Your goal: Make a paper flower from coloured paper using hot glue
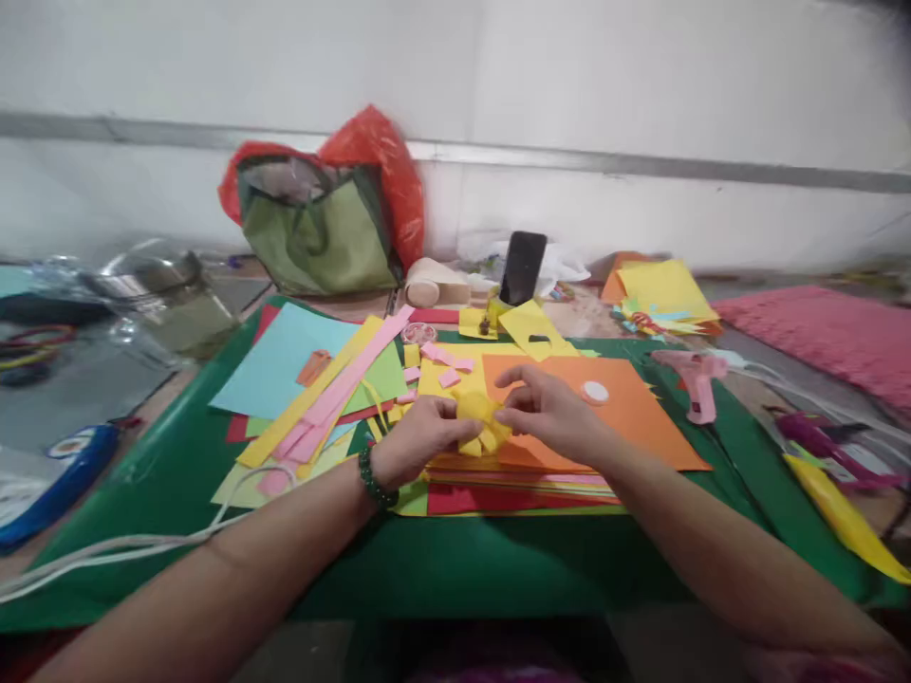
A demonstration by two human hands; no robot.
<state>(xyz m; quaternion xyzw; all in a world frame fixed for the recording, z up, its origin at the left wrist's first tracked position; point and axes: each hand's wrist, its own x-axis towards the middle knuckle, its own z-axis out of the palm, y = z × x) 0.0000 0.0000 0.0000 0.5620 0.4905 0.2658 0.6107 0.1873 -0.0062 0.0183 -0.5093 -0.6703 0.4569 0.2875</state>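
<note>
A small yellow felt flower (475, 414), its petals cut as strips, is pinched between the thumb and fingers of my left hand (431, 427). My right hand (537, 410) is at the flower's right side, thumb and fingertips bent around its edge; whether they grip it or only touch it is hard to see. Beneath both hands lies a stack of felt sheets, with an orange sheet (604, 432) on top. Small pink felt pieces (449, 378) are scattered just beyond my left hand. A white round disc (595, 392) rests on the orange sheet.
A pink glue gun (697, 379) stands at the right with its cord trailing forward. Pink strips (348, 379) and a light blue sheet (274, 356) lie left. A phone (524, 267) leans upright at the back, near a green bag (320, 237). White cables (142, 545) cross the green mat.
</note>
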